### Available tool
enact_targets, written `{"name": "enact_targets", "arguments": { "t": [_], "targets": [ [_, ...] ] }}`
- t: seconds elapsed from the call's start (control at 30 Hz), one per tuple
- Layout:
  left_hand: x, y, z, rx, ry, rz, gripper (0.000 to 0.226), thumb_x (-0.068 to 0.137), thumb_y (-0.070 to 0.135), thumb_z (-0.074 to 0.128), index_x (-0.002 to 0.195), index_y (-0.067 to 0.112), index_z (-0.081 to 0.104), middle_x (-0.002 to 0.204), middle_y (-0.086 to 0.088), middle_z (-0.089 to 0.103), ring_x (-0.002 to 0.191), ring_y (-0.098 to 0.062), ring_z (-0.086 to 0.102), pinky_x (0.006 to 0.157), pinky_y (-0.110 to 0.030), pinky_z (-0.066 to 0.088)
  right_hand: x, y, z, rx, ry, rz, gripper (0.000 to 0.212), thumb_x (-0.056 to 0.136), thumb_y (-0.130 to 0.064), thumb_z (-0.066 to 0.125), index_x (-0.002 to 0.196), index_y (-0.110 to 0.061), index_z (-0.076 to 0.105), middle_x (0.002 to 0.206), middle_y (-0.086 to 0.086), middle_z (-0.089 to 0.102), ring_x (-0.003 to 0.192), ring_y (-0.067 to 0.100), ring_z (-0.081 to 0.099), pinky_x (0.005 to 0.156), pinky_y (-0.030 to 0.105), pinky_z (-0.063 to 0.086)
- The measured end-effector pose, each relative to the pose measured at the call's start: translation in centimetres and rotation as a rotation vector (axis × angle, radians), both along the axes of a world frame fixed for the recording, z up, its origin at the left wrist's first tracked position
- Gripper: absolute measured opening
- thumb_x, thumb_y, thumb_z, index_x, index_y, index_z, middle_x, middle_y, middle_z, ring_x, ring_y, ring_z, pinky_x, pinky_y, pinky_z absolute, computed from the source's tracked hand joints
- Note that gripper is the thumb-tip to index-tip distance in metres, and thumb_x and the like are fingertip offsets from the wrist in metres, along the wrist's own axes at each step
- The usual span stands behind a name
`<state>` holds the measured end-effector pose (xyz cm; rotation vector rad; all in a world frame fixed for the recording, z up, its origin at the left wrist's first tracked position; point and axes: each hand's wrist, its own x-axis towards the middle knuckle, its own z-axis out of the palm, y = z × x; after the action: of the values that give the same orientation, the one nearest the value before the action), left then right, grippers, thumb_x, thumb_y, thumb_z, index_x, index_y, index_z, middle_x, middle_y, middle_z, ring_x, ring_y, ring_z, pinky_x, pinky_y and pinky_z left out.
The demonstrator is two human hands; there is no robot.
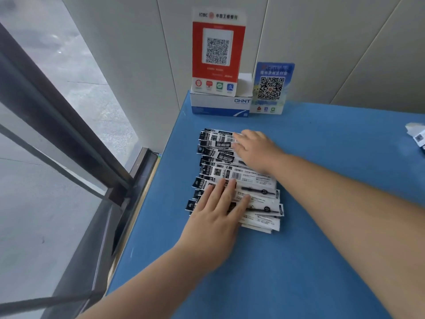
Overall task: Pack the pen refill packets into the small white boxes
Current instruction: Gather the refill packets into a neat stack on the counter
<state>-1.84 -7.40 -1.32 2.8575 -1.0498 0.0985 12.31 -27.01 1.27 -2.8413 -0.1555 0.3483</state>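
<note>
A loose, overlapping spread of pen refill packets lies on the blue table, toward its left edge, the black-and-white printed strips fanned one over another from far to near. The left hand rests flat on the near part of the spread, fingers straight and held close together, the thumb set a little apart to the right across the lower packets. The right hand lies on the far part of the spread, its fingers extended to the left over the top packets (whether any fingertip curls under a packet edge cannot be told). Neither hand lifts or pinches a packet. At the far end of the table, against the wall, stands a white and blue carton with a red QR code sign propped on it, and a blue QR code sign stands just beside the carton on its right. At the right edge of the view a small white box lies on the table, partly cut off, well apart from the packets.
</note>
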Motion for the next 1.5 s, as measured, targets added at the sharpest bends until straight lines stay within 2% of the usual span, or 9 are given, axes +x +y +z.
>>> {"name": "enact_targets", "arguments": {
  "t": [0.2,0.4,0.6,0.83,1.03,1.23,1.33,1.43,1.5],
  "targets": [
    [2.0,-1.0,0.2,0.020,-0.008,0.051,0.064,0.100,0.033,0.036,0.160,0.021,0.019,0.166,-0.018,0.007,0.152,-0.039,0.004,0.122,-0.054,0.007,-1.6,0.0,-0.1,-0.007,-0.049,0.072,0.057,0.108,-0.049,0.021,0.159,-0.024,0.029,0.155,0.000,0.038,0.143,0.025,0.030,0.119,0.045,0.025],
    [2.7,-1.2,0.3,-0.002,-0.014,0.025,0.063,0.094,0.033,0.052,0.154,0.019,0.038,0.157,-0.021,0.033,0.147,-0.041,0.028,0.117,-0.056,0.025,-1.9,0.4,0.5,-0.053,-0.029,0.086,0.057,0.108,-0.047,0.023,0.160,-0.024,0.025,0.154,-0.001,0.040,0.141,0.026,0.033,0.115,0.045,0.029],
    [3.2,0.4,0.8,-0.155,0.038,0.004,0.083,0.083,0.077,0.047,0.152,0.031,0.040,0.163,-0.002,0.026,0.153,-0.025,0.014,0.120,-0.055,0.009,-2.2,0.3,1.8,0.033,-0.022,0.028,0.055,0.107,-0.047,0.032,0.157,-0.024,0.032,0.161,0.000,0.036,0.143,0.029,0.037,0.116,0.046,0.030],
    [6.5,-1.4,3.2,-0.658,-0.069,0.245,0.042,0.098,0.044,0.042,0.122,0.022,0.067,0.131,0.004,0.060,0.129,-0.019,0.048,0.108,-0.044,0.032,-4.2,-0.5,3.1,0.086,-0.085,0.002,0.045,0.108,-0.038,0.038,0.147,-0.020,0.049,0.154,0.000,0.047,0.140,0.022,0.042,0.119,0.043,0.026],
    [14.1,-5.7,6.3,-0.846,0.202,0.430,0.029,0.101,0.031,0.050,0.121,0.018,0.066,0.122,0.006,0.062,0.111,-0.014,0.056,0.095,-0.037,0.048,-6.3,-1.8,3.6,0.148,-0.136,-0.075,0.036,0.105,-0.031,0.045,0.135,-0.016,0.058,0.137,0.000,0.060,0.124,0.026,0.055,0.106,0.044,0.044],
    [13.6,-2.2,5.4,-0.333,0.272,-0.088,0.073,0.088,0.073,0.042,0.141,0.025,0.054,0.145,0.008,0.050,0.134,-0.009,0.043,0.111,-0.030,0.036,-8.2,-3.6,4.0,0.169,-0.183,-0.124,0.036,0.105,-0.028,0.047,0.136,-0.016,0.059,0.139,0.000,0.059,0.125,0.024,0.055,0.107,0.043,0.043],
    [11.7,0.0,4.2,-0.085,0.265,-0.225,0.108,0.073,0.093,0.037,0.157,0.027,0.026,0.164,0.008,0.021,0.151,-0.010,0.011,0.122,-0.031,0.007,-9.1,-3.9,4.0,0.164,-0.186,-0.137,0.037,0.105,-0.026,0.047,0.138,-0.015,0.058,0.142,0.000,0.057,0.129,0.022,0.052,0.110,0.041,0.041],
    [9.7,1.0,2.8,0.120,0.199,-0.319,0.128,0.063,0.097,0.040,0.160,0.024,0.001,0.166,0.003,-0.007,0.153,-0.018,-0.013,0.121,-0.035,-0.008,-9.8,-3.8,4.0,0.156,-0.204,-0.145,0.037,0.105,-0.024,0.047,0.138,-0.015,0.058,0.143,0.000,0.057,0.131,0.022,0.052,0.112,0.040,0.039],
    [8.7,1.0,2.3,0.175,0.117,-0.333,0.127,0.065,0.091,0.043,0.160,0.020,-0.001,0.166,-0.002,-0.005,0.153,-0.024,-0.010,0.123,-0.041,-0.004,-10.4,-3.7,4.0,0.150,-0.216,-0.145,0.037,0.105,-0.025,0.047,0.139,-0.015,0.058,0.144,0.001,0.057,0.133,0.021,0.050,0.113,0.040,0.038]
  ]
}}
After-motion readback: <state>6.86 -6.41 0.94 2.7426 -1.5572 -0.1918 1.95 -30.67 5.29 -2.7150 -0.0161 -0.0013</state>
